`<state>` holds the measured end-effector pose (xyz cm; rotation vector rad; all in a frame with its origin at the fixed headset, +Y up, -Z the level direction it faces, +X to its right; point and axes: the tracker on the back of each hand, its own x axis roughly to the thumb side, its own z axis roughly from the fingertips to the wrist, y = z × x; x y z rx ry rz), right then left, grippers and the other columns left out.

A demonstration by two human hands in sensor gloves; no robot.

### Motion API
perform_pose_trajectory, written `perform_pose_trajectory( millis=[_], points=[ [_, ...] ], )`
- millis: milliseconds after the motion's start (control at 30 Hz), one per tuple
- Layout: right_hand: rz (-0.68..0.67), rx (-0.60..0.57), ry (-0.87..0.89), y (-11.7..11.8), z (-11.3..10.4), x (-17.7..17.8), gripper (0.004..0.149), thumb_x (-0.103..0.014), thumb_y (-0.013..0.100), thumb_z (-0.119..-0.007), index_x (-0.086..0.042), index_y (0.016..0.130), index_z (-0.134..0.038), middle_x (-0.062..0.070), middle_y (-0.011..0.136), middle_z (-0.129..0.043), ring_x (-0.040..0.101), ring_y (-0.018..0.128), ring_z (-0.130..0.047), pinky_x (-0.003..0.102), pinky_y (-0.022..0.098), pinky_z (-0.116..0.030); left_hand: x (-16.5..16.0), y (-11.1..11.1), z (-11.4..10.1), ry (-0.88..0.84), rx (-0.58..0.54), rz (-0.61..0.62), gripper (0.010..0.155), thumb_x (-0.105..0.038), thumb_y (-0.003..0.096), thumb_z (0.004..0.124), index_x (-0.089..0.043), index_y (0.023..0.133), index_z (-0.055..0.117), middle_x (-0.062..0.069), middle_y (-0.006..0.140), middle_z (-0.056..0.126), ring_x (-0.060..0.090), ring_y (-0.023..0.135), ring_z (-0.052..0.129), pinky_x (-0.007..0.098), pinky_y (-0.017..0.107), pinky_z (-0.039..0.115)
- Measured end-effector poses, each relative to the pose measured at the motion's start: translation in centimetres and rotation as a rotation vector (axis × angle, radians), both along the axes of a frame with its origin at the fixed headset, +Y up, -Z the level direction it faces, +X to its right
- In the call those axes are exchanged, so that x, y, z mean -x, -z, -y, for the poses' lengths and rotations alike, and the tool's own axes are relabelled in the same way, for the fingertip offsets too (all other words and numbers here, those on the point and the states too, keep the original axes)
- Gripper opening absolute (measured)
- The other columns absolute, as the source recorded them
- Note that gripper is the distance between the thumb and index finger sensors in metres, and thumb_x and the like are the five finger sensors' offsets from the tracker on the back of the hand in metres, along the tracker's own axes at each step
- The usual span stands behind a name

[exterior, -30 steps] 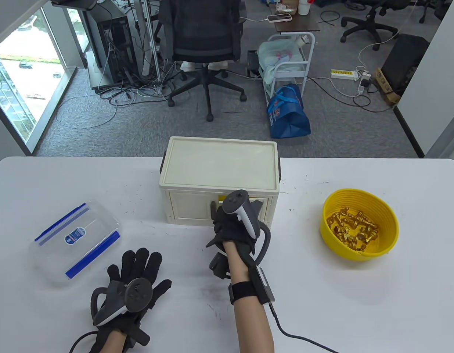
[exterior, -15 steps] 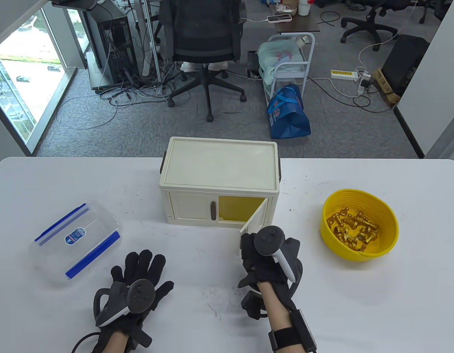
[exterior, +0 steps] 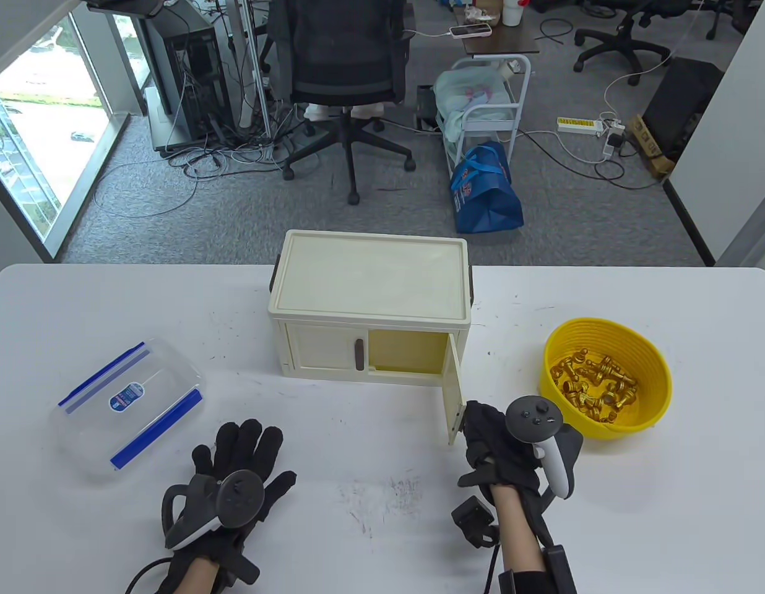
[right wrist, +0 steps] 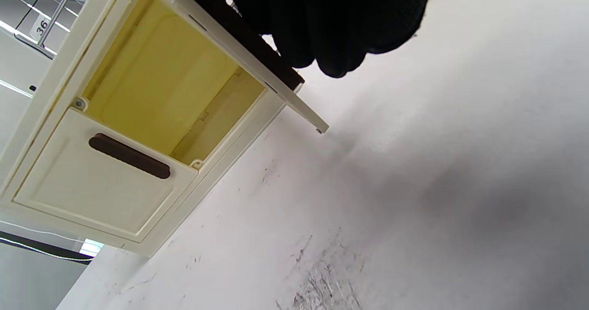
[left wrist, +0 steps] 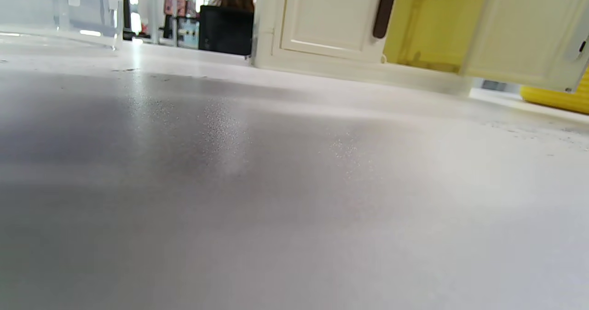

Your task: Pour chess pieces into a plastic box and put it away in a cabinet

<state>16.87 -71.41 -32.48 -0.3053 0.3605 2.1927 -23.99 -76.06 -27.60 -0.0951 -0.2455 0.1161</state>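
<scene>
The cream cabinet stands mid-table. Its right door is swung out toward me, showing the yellow inside. The left door is closed. My right hand grips the open door at its free edge. In the right wrist view the gloved fingers curl over the door's dark handle. My left hand lies flat on the table with fingers spread, holding nothing. The clear plastic box with a blue-trimmed lid sits at the left. A yellow bowl at the right holds gold chess pieces.
The white table runs to its front edge between my hands. In the left wrist view the cabinet, its open door, the box and the bowl show low across the table. An office chair and floor clutter lie beyond.
My right hand has pulled the cabinet's right door from nearly closed to fully swung out, moving right and toward me. My left hand has barely shifted.
</scene>
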Motion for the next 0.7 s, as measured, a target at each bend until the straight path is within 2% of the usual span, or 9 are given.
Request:
perform_pose_trajectory(
  millis=[467,600,700],
  points=[
    [-0.01,0.009,0.007,0.0,-0.1,-0.5,0.058,-0.046,0.064,-0.058,-0.004,0.103,-0.067,0.023,0.093,-0.084,0.044,0.073,-0.089,0.051,0.052,-0.075,0.0,0.0,-0.1,-0.006,0.0,-0.001,0.075,-0.062,0.0664,0.044,-0.022,0.129,0.03,0.022,0.132,0.026,0.055,0.115,0.021,0.08,0.069,0.027],
    [0.014,-0.019,-0.018,-0.5,-0.9,-0.7,0.06,-0.046,0.064,-0.057,-0.003,0.104,-0.064,0.024,0.095,-0.082,0.044,0.075,-0.088,0.051,0.053,-0.074,0.0,-0.1,-0.2,-0.016,-0.008,0.001,0.075,-0.062,0.0664,0.044,-0.021,0.128,0.03,0.022,0.132,0.026,0.055,0.115,0.021,0.08,0.069,0.026],
    [0.018,-0.083,-0.041,-1.4,-1.7,-0.8,0.067,-0.05,0.063,-0.056,-0.002,0.109,-0.054,0.025,0.102,-0.073,0.047,0.083,-0.081,0.055,0.057,-0.07,-0.1,-0.2,-0.3,-0.021,-0.012,0.008,0.075,-0.062,0.0664,0.044,-0.021,0.129,0.03,0.023,0.132,0.026,0.055,0.114,0.021,0.08,0.069,0.026]
  ],
)
